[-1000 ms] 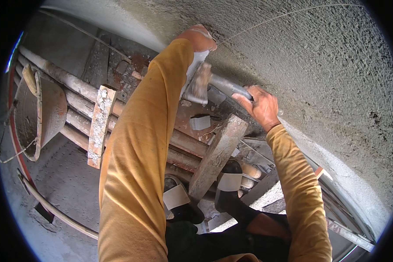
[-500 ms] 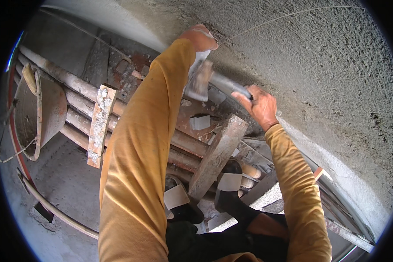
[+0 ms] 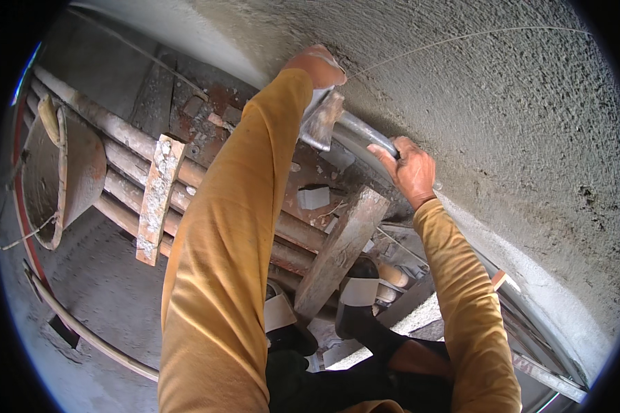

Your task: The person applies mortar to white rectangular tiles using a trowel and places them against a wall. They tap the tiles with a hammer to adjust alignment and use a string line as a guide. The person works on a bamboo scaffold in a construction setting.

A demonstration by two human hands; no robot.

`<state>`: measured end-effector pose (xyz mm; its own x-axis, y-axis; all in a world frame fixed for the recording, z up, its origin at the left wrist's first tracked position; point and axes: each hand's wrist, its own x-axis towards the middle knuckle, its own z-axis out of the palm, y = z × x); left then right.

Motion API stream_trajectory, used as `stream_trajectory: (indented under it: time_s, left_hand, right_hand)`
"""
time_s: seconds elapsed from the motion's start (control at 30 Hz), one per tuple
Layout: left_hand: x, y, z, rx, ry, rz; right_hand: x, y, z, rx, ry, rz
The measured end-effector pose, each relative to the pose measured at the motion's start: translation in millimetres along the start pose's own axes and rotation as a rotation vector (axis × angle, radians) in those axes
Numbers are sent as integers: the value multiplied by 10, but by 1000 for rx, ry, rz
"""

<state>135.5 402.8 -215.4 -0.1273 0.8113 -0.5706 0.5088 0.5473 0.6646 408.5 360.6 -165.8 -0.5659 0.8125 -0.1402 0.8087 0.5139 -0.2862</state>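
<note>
My right hand is wrapped round the grey metal handle of a hammer. The hammer's worn, flared head points left, just below my other hand. At the rough plaster wall, my left hand is closed with its back toward me. Its fingers are hidden, so what they grip cannot be made out. A pale, whitish piece shows directly under that hand. From beside it a thin string runs rightward across the wall.
Wooden poles lie below me, crossed by a short plank and a thick wooden beam. My sandalled feet stand beside the beam. A wheelbarrow-like tray is at left. Rubble and a white block lie lower down.
The hammer head, blurred before, now shows sharply and sits a little higher and farther right, close under my left hand. Both hands stay in nearly the same places.
</note>
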Motion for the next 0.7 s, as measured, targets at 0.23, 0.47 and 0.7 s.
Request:
stream_trajectory:
  time_s: [0.23, 0.47, 0.7]
  left_hand:
    - [-45, 0, 90, -44, 123, -30]
    - [-53, 24, 8, -2, 29, 19]
    - [-68, 33, 37, 3, 47, -10]
  right_hand:
    - [-11, -18, -15, 7, 35, 25]
    - [-4, -15, -35, 35, 69, 27]
    - [-7, 5, 1, -40, 8, 76]
